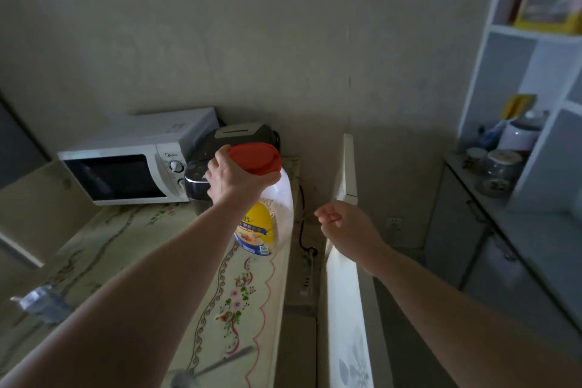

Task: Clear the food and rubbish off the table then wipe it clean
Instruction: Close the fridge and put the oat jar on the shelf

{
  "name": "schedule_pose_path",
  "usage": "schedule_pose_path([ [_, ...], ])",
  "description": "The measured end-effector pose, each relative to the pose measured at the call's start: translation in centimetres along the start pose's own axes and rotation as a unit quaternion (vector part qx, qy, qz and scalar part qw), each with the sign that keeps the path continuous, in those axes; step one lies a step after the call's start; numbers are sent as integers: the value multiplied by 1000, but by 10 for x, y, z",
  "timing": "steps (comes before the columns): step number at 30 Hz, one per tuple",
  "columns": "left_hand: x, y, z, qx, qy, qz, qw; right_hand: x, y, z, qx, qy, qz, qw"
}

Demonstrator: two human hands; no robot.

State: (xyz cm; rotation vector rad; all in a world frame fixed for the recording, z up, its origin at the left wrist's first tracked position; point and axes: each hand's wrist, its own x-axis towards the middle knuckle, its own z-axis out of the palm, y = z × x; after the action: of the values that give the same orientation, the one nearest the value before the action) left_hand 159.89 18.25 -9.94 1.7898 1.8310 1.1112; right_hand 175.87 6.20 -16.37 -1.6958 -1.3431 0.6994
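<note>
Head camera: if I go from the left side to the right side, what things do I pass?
Microwave → jar → right hand → shelf.

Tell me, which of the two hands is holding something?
The left hand, gripping the red-lidded jar by its top; the right hand hovers beside it, loosely curled and empty.
</note>
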Motion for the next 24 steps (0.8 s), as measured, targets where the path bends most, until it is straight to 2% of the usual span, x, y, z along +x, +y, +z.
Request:
schedule_pose_path([
  [7,-44,85,15,-71,-26,60,995,-33,14,-71,-59,62,-14,996],
  [24,-201,244,95,-160,-167,176,957,-137,65,-233,-123,208,57,969],
])
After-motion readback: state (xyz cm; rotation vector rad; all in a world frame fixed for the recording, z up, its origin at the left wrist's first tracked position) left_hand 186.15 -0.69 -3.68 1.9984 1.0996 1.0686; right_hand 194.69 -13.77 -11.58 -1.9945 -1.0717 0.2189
